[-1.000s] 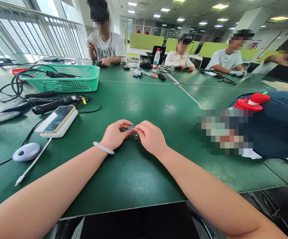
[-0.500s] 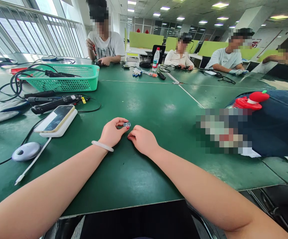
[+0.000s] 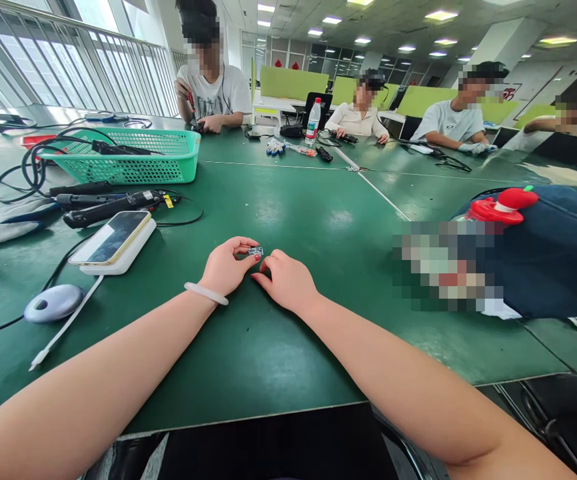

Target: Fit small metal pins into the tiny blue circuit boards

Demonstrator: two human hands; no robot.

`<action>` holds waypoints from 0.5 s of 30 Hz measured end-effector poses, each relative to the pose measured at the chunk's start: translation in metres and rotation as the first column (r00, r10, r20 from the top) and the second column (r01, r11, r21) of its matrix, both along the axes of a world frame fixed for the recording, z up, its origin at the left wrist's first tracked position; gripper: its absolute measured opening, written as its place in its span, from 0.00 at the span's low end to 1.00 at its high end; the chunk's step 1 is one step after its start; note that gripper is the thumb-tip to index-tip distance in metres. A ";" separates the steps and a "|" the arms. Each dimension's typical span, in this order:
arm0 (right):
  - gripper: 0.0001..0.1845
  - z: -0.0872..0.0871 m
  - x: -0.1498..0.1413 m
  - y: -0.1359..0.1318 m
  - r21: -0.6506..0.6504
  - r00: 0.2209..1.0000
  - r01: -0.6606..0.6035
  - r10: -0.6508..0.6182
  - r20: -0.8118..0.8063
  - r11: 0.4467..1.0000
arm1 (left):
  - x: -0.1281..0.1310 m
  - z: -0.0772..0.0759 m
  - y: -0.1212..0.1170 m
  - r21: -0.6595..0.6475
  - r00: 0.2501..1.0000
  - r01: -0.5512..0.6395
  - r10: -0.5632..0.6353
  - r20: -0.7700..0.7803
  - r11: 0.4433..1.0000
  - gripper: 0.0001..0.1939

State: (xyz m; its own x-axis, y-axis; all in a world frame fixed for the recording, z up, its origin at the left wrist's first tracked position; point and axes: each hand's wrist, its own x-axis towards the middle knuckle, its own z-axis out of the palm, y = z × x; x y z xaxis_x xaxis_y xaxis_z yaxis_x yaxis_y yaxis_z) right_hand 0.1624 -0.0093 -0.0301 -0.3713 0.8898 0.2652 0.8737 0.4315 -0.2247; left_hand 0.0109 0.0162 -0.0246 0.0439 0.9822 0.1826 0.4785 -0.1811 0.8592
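My left hand (image 3: pixel 226 265), with a pale bangle (image 3: pixel 206 293) on the wrist, pinches a small dark object with white markings (image 3: pixel 255 251) between thumb and fingers. It is too small for me to tell its kind. Just right of it, my right hand (image 3: pixel 287 279) rests low over the green table (image 3: pixel 248 373). Its fingers are curled and its thumb points left, apart from the index finger. I see nothing between them. The two hands are close together, with the small object near the right knuckles.
On the left lie a phone (image 3: pixel 111 239) on a white box, a grey oval mouse-like device (image 3: pixel 53 304), a white cable, black handled tools (image 3: pixel 113 208) and a green basket (image 3: pixel 168 167). A dark blue bag (image 3: pixel 558 253) stands right. Beyond are a bottle (image 3: pixel 313 121) and several people.
My right thumb has moved left and parted from the fingers. The left hand keeps its pinch, and the small object has turned slightly. Across the table, a person's hands have moved apart.
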 end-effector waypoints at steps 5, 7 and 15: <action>0.10 0.001 -0.002 0.005 0.001 0.999 -0.033 0.033 0.029 0.999 | 0.000 0.000 0.000 0.003 1.000 0.009 -0.009 -0.011 1.000 0.13; 0.11 0.001 0.000 0.006 0.000 0.998 -0.054 0.054 0.042 0.999 | -0.001 0.000 0.000 0.003 1.000 0.007 -0.007 -0.018 1.000 0.13; 0.11 0.007 0.011 0.007 0.043 0.981 -0.035 0.043 -0.190 0.998 | 0.000 0.002 -0.002 -0.017 0.993 0.077 -0.079 -0.088 0.997 0.13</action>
